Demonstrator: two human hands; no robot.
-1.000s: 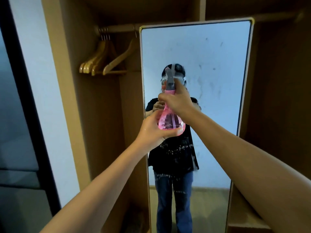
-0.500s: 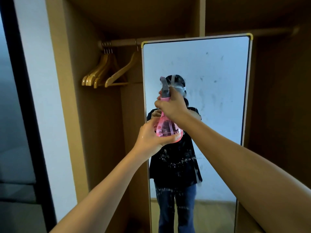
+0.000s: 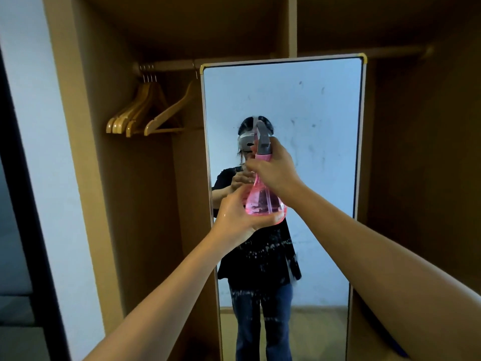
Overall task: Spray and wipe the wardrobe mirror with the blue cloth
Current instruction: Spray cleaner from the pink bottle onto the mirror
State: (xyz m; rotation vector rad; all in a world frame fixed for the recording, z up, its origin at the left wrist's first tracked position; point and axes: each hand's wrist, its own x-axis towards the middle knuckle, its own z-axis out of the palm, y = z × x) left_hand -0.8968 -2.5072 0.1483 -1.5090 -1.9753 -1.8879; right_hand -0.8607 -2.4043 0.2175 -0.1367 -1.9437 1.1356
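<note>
A tall framed mirror (image 3: 325, 105) stands inside the open wooden wardrobe. Its glass carries dark smudges higher up and white spray droplets lower down. I hold a pink spray bottle (image 3: 263, 201) with a grey trigger head in front of the mirror, nozzle toward the glass. My right hand (image 3: 276, 170) grips the bottle's neck at the trigger. My left hand (image 3: 239, 217) cups the bottle's base from below. A sliver of blue (image 3: 398, 346) shows under my right forearm at the lower right; I cannot tell whether it is the cloth.
Several wooden hangers (image 3: 140, 118) hang on the rail left of the mirror. The wardrobe's side panel (image 3: 78, 152) and a white wall (image 3: 39, 126) lie to the left. A dark wardrobe bay (image 3: 421, 152) opens to the right of the mirror.
The view has tilted upward, so the mirror's top edge sits lower in frame. Both hands and the bottle have shifted slightly right along the glass.
</note>
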